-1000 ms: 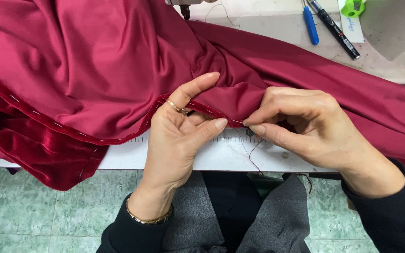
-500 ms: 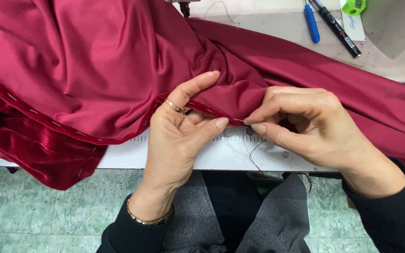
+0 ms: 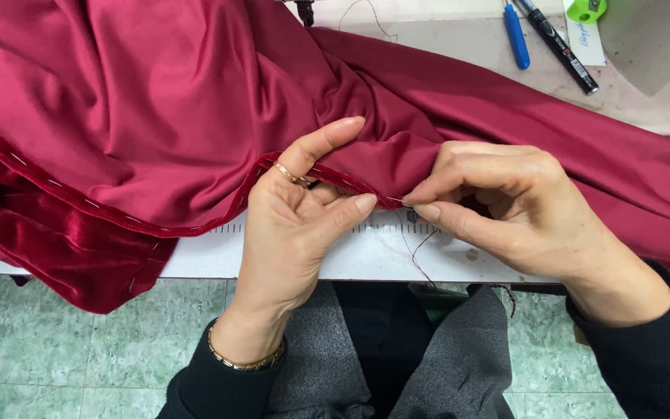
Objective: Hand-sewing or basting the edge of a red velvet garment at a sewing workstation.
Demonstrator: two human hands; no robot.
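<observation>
Barely any change vs. half a sec ago: left hand (image 3: 296, 233) still pinches the red fabric (image 3: 157, 116) hem at the tabletop (image 3: 381, 256) edge. Right hand (image 3: 505, 209) stays pinched on the fold beside it w/ a dark thread (image 3: 420, 252) dangling; needle too small to make out.

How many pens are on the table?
2. A blue pen lies at the top right of the table, and a black pen lies just right of it. More could be hidden under the red cloth.
</observation>
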